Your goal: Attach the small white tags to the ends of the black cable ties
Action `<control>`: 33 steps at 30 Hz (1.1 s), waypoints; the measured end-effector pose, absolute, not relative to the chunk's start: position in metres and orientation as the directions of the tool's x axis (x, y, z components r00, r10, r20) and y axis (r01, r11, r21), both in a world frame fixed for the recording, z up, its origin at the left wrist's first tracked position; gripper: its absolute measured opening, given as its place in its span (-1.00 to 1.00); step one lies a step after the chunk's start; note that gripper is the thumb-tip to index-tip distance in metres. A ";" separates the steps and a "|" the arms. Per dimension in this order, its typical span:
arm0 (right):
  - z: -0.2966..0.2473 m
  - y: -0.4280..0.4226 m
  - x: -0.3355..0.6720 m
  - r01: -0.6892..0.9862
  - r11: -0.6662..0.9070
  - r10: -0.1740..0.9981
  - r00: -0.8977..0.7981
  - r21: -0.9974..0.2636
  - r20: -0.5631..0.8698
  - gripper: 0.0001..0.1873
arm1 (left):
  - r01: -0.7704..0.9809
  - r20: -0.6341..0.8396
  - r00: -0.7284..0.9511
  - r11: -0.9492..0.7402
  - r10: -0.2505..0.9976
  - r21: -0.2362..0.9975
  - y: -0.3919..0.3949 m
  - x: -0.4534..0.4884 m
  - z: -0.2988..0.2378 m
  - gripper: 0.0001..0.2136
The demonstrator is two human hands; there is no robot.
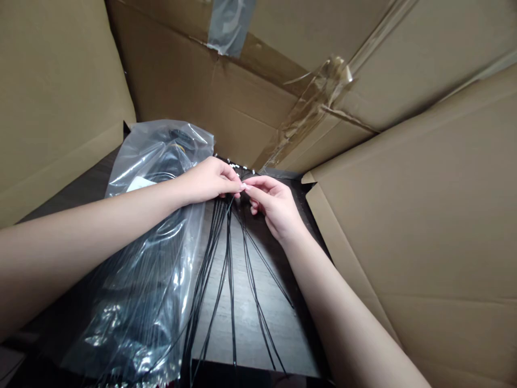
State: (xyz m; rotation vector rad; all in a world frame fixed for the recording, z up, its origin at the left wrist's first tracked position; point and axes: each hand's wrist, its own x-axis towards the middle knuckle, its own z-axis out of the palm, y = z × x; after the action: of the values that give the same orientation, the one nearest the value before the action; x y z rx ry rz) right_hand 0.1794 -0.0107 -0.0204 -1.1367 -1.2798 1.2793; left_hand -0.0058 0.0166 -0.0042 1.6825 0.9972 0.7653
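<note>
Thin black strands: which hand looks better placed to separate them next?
Probably the right hand: its fingers reach the strands above the wood-grain board, while the left arm lies across the plastic bag.

A flat dark wood-grain panel point(258, 318) lay inside a brown corrugated cardboard box point(218, 102), filling the lower middle of the frame. Box flaps rose on the left point(52, 91) and right point(412, 215), with the box's far wall behind the panel at top centre. Clear packing tape point(311, 108) ran across the upper right. A clear plastic bag point(157, 156) lay on the panel's left side, holding something dark. Long thin black cords point(228, 258) lay on the panel just right of the bag, running from centre towards the bottom edge. The left hand point(208, 180) and right hand point(277, 207) met above their upper ends, with the left hand over the bag's right edge.
</note>
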 end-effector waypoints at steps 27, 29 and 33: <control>-0.017 -0.010 0.180 -0.077 -0.010 0.999 -0.045 -0.997 -0.006 -0.69 | 0.301 0.012 0.439 -0.160 0.898 0.940 0.014 -0.003 0.000 -0.91; -0.017 -0.010 0.181 -0.074 -0.021 0.999 -0.051 -0.997 -0.017 -0.68 | 0.325 0.005 0.435 -0.162 0.901 0.932 0.014 -0.003 0.001 -0.92; -0.018 -0.010 0.181 -0.046 -0.030 0.996 -0.086 -0.999 -0.026 -0.67 | 0.333 0.010 0.453 -0.180 0.891 0.926 0.014 -0.003 0.000 -0.90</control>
State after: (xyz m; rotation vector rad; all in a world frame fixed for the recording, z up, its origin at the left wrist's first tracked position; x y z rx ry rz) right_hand 0.1811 -0.0102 -0.0176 -1.1533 -1.2231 1.3140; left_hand -0.0032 0.0143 0.0001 1.7353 1.0568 0.7221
